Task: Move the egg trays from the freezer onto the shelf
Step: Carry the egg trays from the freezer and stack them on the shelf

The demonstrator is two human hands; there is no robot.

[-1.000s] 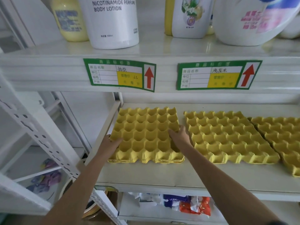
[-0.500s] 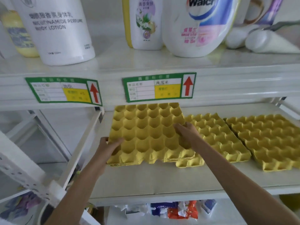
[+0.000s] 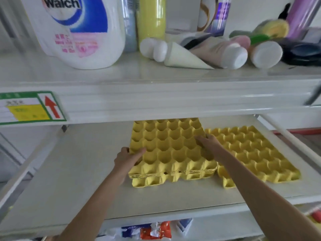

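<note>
A stack of yellow egg trays [image 3: 170,146] is in both my hands, over another yellow tray whose front edge [image 3: 147,182] shows beneath it on the white shelf [image 3: 78,171]. My left hand [image 3: 126,158] grips the stack's left front corner, thumb on top. My right hand [image 3: 208,143] holds the stack's right side, fingers in the cups. A further yellow egg tray [image 3: 257,153] lies flat on the shelf just to the right, touching the stack's edge.
The upper shelf holds a large white Walch detergent jug [image 3: 78,30], a yellow bottle [image 3: 150,16] and several tubes lying on their sides [image 3: 225,53]. A green price label [image 3: 29,108] is on the shelf edge. Packets [image 3: 152,232] sit on the shelf below.
My hands have carried the stack of trays to the right, from the shelf's left end onto the neighbouring tray. The view has swung right with them.
</note>
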